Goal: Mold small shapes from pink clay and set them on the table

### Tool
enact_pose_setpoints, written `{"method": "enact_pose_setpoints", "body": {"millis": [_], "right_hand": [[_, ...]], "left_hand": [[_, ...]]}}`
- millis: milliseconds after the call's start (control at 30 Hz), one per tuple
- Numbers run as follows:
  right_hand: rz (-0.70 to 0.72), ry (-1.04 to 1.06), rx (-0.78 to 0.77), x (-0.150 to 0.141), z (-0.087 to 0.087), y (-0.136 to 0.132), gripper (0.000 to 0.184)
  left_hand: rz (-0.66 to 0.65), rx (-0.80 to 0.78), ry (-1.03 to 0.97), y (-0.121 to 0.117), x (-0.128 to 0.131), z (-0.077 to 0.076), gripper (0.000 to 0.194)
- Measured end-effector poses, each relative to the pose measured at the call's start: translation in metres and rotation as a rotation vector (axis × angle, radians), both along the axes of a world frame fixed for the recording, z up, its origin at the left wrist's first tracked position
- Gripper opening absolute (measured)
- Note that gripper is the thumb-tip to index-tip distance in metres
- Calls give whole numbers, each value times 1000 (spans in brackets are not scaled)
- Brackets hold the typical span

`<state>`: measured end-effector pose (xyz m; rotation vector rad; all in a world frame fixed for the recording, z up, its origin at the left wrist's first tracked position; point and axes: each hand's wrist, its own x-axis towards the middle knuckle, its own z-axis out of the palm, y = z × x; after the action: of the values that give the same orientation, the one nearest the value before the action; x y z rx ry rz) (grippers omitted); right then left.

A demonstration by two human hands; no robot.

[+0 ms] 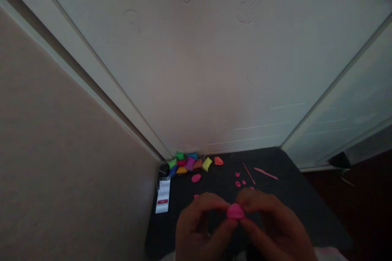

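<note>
Between the fingertips of both my hands is a small domed lump of pink modelling clay, held above the dark table. My left hand pinches it from the left with thumb and forefinger. From the right, the thumb and fingers of my right hand close on the same lump. Beyond my hands lie a larger pink clay piece and several small pink bits. Some bits are partly hidden behind my fingers.
Several coloured clay packets are heaped at the back left, with an orange lump beside them. A lit phone lies at the left edge. A thin pink stick and a flat pink tool lie back right. A white panel rises behind.
</note>
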<state>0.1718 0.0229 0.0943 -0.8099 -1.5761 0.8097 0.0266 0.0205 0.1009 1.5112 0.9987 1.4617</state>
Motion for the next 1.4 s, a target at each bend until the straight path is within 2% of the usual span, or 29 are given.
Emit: {"method": "enact_pose_setpoints", "body": {"millis": [167,300,367,567,833,1233,1400], "right_hand": [[-51,-119,-26,5,-4,-3,23],[-131,-269,-41,11,-4,-4,29],[-94,-290,-45,12,-1,-1,25],[48,-216,-139,10,7,6,11],[49,-172,-118,8,2,10,8],[81,-163,-46,4,4,14,11],[18,-191,-25,2,4,12,7]], "left_hand": [[-21,-45,13,-1,-1,-1,24],[-22,-61,11,0,-2,-3,22],[-37,-52,24,1,-2,-5,21],[-31,2,104,6,-4,-5,19],[-20,167,215,14,-5,-2,14],[-3,142,200,14,-7,-1,19],[16,163,216,11,-5,0,17]]}}
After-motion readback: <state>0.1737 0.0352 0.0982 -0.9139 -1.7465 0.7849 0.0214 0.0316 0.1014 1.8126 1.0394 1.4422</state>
